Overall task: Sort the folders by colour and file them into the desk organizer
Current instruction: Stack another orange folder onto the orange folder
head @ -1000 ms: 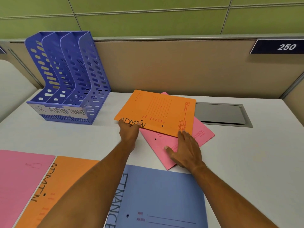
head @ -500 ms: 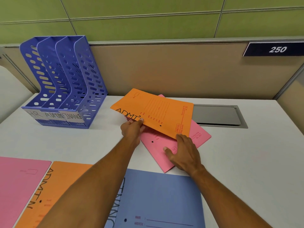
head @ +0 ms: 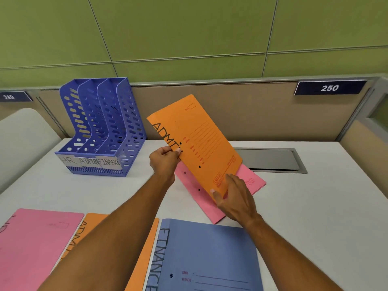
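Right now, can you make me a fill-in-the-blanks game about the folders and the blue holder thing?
1. Both hands, left hand and right hand, hold up an orange folder marked ____.
2. The folder lying flat on the desk right beneath it is ____ in colour.
3. The blue desk organizer has three slots labelled HR, ADMIN and ____.
4. The sign on the partition reads ____.

Missing words: ADMIN; pink; FINANCE; 250
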`<state>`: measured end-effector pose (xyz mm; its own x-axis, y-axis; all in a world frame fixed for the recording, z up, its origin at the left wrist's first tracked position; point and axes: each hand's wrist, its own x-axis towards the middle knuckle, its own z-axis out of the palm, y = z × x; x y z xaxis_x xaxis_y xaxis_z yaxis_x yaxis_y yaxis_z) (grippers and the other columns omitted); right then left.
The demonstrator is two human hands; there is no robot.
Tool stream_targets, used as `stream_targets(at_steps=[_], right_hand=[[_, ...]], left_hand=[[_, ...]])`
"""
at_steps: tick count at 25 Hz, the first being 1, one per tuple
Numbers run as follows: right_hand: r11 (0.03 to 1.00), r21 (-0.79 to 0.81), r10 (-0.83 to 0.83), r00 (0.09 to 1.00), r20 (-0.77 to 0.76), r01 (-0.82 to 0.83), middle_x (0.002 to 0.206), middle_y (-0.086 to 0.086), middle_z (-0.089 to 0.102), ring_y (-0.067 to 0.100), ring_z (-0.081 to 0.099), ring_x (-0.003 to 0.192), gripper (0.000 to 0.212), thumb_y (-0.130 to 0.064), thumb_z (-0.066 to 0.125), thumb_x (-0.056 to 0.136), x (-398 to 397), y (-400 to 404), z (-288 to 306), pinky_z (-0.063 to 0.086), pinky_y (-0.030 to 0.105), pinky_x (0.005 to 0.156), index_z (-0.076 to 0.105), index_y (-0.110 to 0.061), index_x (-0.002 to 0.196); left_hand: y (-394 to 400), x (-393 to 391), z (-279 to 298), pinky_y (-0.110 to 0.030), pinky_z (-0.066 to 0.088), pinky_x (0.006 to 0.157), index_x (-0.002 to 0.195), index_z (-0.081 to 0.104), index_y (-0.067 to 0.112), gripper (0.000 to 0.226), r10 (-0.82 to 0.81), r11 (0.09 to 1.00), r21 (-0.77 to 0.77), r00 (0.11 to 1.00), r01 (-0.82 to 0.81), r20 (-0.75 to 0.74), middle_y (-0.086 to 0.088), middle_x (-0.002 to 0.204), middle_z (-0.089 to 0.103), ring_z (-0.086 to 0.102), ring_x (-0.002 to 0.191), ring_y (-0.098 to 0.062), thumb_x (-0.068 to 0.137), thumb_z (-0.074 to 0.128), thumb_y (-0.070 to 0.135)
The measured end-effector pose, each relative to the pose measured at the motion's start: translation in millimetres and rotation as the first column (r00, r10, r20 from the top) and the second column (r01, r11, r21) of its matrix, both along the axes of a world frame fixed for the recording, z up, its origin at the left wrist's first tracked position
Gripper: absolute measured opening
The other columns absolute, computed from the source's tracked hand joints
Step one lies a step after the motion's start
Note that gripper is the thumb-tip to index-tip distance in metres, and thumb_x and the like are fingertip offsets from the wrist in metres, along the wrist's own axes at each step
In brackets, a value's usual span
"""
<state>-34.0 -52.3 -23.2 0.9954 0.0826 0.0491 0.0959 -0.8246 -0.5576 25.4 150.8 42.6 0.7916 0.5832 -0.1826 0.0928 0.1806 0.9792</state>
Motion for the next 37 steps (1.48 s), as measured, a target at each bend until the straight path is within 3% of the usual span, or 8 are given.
stream_targets(at_steps=[6, 9, 13, 17, 24, 28, 32, 37], right_hand=[[0.989, 0.121, -0.091, 0.994, 0.052, 0.084, 0.150, 0.005, 0.040, 0.023, 0.037, 0.137, 0.068, -0.050, 0.056, 0.089, -14, 14, 27, 0.037, 0.038, 0.108, 0.035, -0.017, 0.145], [0.983, 0.138, -0.127, 0.989, 0.069, 0.117, 0.148, 0.006, 0.042, 0.024, 0.038, 0.135, 0.063, -0.040, 0.058, 0.090, -24, 28, 38, 0.039, 0.039, 0.106, 0.036, -0.017, 0.145], [0.955, 0.230, -0.211, 0.973, 0.092, 0.185, 0.142, 0.010, 0.048, 0.028, 0.043, 0.131, 0.056, -0.025, 0.058, 0.091, -42, 52, 53, 0.040, 0.039, 0.103, 0.041, -0.012, 0.143], [0.868, 0.382, -0.363, 0.930, 0.054, 0.317, 0.142, 0.012, 0.051, 0.031, 0.047, 0.130, 0.050, -0.015, 0.057, 0.094, -57, 77, 66, 0.041, 0.039, 0.103, 0.043, -0.009, 0.142], [0.707, 0.597, -0.412, 0.907, -0.090, 0.380, 0.132, 0.012, 0.060, 0.026, 0.057, 0.117, 0.044, -0.010, 0.059, 0.093, -84, 131, 79, 0.046, 0.032, 0.094, 0.051, -0.009, 0.136], [0.661, 0.704, -0.247, 0.962, -0.121, 0.258, 0.120, 0.006, 0.067, 0.019, 0.061, 0.109, 0.032, -0.012, 0.058, 0.095, -96, 155, 80, 0.050, 0.033, 0.096, 0.059, -0.009, 0.127], [0.571, 0.800, -0.072, 0.982, -0.176, 0.186, 0.098, 0.006, 0.073, 0.023, 0.068, 0.095, 0.016, -0.007, 0.055, 0.096, -114, 175, 81, 0.056, 0.030, 0.073, 0.070, -0.012, 0.097], [0.531, 0.808, -0.072, 0.964, -0.256, 0.254, 0.095, 0.014, 0.071, 0.023, 0.069, 0.082, 0.007, -0.001, 0.063, 0.089, -137, 192, 73, 0.057, 0.032, 0.064, 0.067, -0.005, 0.092]], left_hand=[[30, -23, 44, -0.043, 0.059, 0.081, 0.097, 0.066, 0.002, 0.016, -0.034, 0.967, 0.253, 0.997, 0.015, 0.069, -0.015, 0.089, 0.068, 0.068, 0.089, -0.030, 0.082, 0.071, 0.006], [52, -36, 61, -0.036, 0.059, 0.077, 0.090, 0.067, 0.011, 0.005, -0.054, 0.928, 0.373, 0.990, 0.002, 0.128, -0.010, 0.091, 0.071, 0.069, 0.090, -0.026, 0.085, 0.068, 0.009], [87, -56, 73, -0.038, 0.058, 0.080, 0.096, 0.068, 0.008, 0.009, -0.101, 0.908, 0.419, 0.982, 0.026, 0.158, -0.009, 0.094, 0.071, 0.069, 0.092, -0.025, 0.088, 0.066, 0.011], [131, -78, 84, -0.034, 0.056, 0.077, 0.087, 0.065, 0.017, 0.007, -0.195, 0.883, 0.460, 0.964, 0.092, 0.181, -0.005, 0.088, 0.069, 0.067, 0.085, -0.019, 0.091, 0.063, 0.011], [225, -118, 100, -0.035, 0.057, 0.078, 0.086, 0.066, 0.012, 0.008, -0.384, 0.868, 0.391, 0.913, 0.306, 0.138, -0.008, 0.085, 0.069, 0.067, 0.085, -0.021, 0.090, 0.063, 0.006], [265, -139, 92, -0.041, 0.055, 0.083, 0.089, 0.065, 0.008, 0.005, -0.457, 0.861, 0.288, 0.886, 0.419, 0.078, -0.012, 0.087, 0.068, 0.066, 0.087, -0.025, 0.089, 0.062, 0.004], [286, -161, 78, -0.034, 0.055, 0.072, 0.087, 0.065, 0.009, 0.008, -0.472, 0.869, 0.192, 0.880, 0.455, 0.051, -0.007, 0.083, 0.070, 0.068, 0.085, -0.022, 0.090, 0.061, 0.002], [307, -181, 51, -0.033, 0.055, 0.070, 0.092, 0.067, 0.003, 0.009, -0.422, 0.902, 0.085, 0.906, 0.423, -0.035, -0.012, 0.092, 0.070, 0.068, 0.087, -0.024, 0.086, 0.063, -0.003]])
